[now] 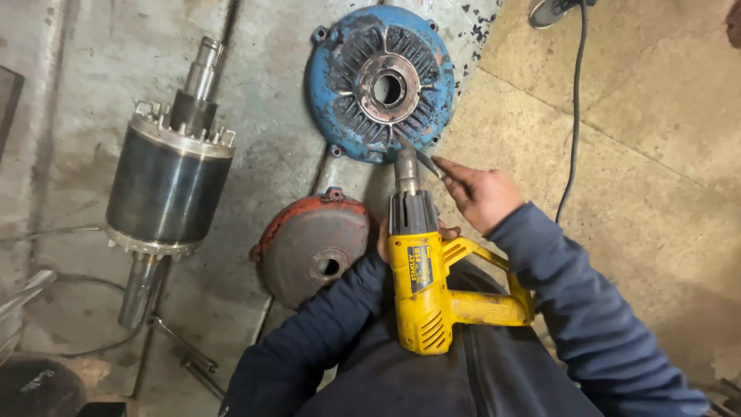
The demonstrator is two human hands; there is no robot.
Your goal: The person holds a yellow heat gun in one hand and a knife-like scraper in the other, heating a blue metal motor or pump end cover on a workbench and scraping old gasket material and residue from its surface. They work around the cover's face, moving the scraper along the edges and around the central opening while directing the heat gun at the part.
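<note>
Your left hand (384, 239) grips the yellow heat gun (423, 266); your right hand (482, 197) pinches a thin metal pick (421, 158) at the nozzle, by the blue motor cover (382, 81).

Glossy yellow plastic heat gun (423, 289), chipped blue-painted metal end cover (382, 83), worn red metal cover (312, 245), rough concrete floor (656, 154)

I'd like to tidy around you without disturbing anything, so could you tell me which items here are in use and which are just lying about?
In use:
yellow heat gun, steadied by the left hand
thin metal tool in the right hand
blue motor end cover, which the tool tip reaches

Lying about:
motor rotor with shaft
red end cover
black cable
</note>
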